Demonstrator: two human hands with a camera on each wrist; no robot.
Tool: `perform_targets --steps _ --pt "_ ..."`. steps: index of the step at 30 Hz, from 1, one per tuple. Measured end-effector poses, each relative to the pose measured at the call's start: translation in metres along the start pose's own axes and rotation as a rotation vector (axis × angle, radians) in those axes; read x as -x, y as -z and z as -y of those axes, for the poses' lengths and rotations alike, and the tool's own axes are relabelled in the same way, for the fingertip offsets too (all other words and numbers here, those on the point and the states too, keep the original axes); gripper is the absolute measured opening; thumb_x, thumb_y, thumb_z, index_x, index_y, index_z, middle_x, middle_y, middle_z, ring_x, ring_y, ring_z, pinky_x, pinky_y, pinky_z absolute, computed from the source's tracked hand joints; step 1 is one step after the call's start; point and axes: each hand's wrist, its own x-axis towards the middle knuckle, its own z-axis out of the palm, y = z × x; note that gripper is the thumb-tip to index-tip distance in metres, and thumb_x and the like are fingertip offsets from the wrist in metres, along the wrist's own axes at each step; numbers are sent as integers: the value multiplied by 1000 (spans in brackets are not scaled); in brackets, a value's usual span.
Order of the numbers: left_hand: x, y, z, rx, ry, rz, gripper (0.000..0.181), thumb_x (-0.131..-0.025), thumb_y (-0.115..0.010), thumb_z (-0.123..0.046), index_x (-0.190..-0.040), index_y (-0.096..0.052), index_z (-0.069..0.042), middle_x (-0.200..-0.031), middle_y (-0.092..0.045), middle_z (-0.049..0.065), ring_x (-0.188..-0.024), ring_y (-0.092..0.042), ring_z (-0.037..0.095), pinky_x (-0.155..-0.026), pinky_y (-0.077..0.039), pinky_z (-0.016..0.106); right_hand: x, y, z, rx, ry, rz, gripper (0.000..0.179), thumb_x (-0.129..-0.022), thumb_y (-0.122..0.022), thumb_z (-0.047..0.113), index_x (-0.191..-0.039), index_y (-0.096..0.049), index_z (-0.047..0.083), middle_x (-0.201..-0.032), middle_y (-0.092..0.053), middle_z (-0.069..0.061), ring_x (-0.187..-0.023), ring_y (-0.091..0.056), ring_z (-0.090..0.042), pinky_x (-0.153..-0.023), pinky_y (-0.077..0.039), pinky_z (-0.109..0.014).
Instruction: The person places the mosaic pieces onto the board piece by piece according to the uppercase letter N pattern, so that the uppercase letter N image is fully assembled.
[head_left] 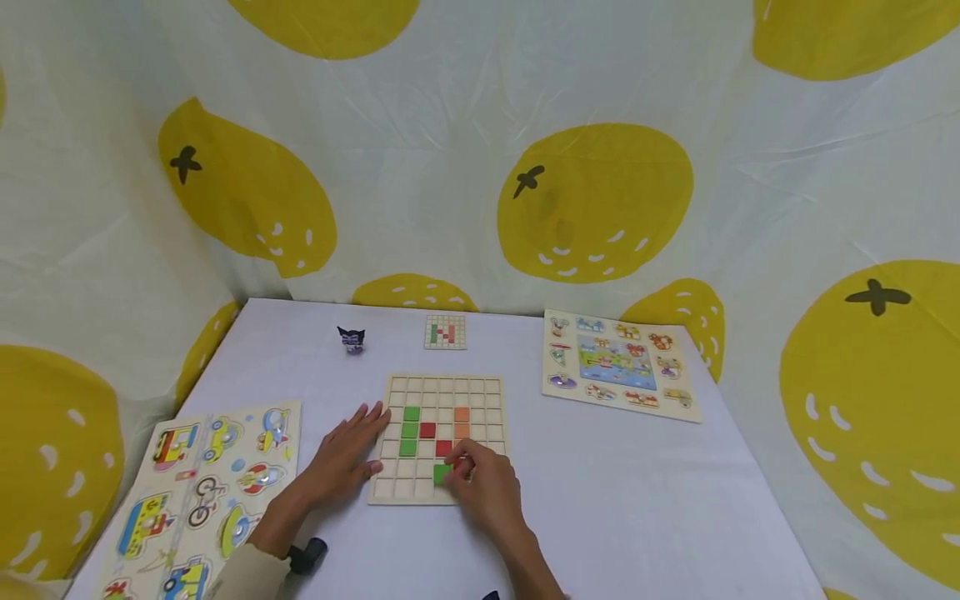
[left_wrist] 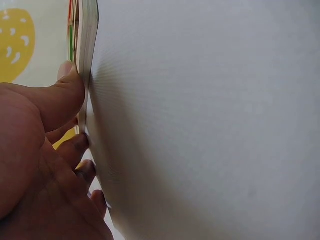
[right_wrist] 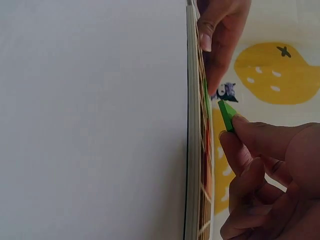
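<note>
A wooden grid board (head_left: 408,489) lies on the white table. Several green tiles (head_left: 409,430) form a column on its left, red tiles (head_left: 427,430) step down diagonally, and orange tiles (head_left: 462,414) stand at the right. My right hand (head_left: 487,492) pinches a green tile (right_wrist: 227,115) between thumb and fingertip, held over the board's lower part. Part of the grid is hidden behind that hand. My left hand (head_left: 345,458) rests at the board's left edge with fingers spread, its thumb (left_wrist: 70,95) against the rim.
Behind the board lies a small pattern card (head_left: 445,332) with a similar coloured layout. A dark figurine (head_left: 352,340) stands to its left. A vehicle puzzle (head_left: 217,467) is at the left, another picture puzzle (head_left: 618,362) at the back right. A lemon-print curtain (head_left: 420,208) hangs behind the table.
</note>
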Motion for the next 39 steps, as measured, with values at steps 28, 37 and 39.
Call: perform_targets --steps 28,37,39 --pt "0 -2 1 -11 43 45 84 -96 -78 -15 -167 -33 -9 -177 -23 14 -165 -16 44 -128 -19 69 -22 -48 33 167 59 32 18 -82 -91 15 -87 -74 19 -60 -58 14 -57 -49 -2 -52 -37 -24" --pt "-1 0 -1 0 43 48 84 -96 -77 -13 -167 -33 -9 -177 -23 14 -165 -15 44 -129 -18 69 -25 -48 35 165 48 39 10 -82 -90 14 -85 -83 19 -60 -57 15 -61 -50 -3 -58 -38 -26" --pt "0 0 -1 -2 38 45 84 -96 -77 -13 -167 -33 -8 -177 -23 15 -165 -16 45 -128 -18 70 -24 -46 35 164 49 53 9 -82 -91 16 -88 -85 19 -61 -58 15 -63 -50 -3 -57 -38 -25"
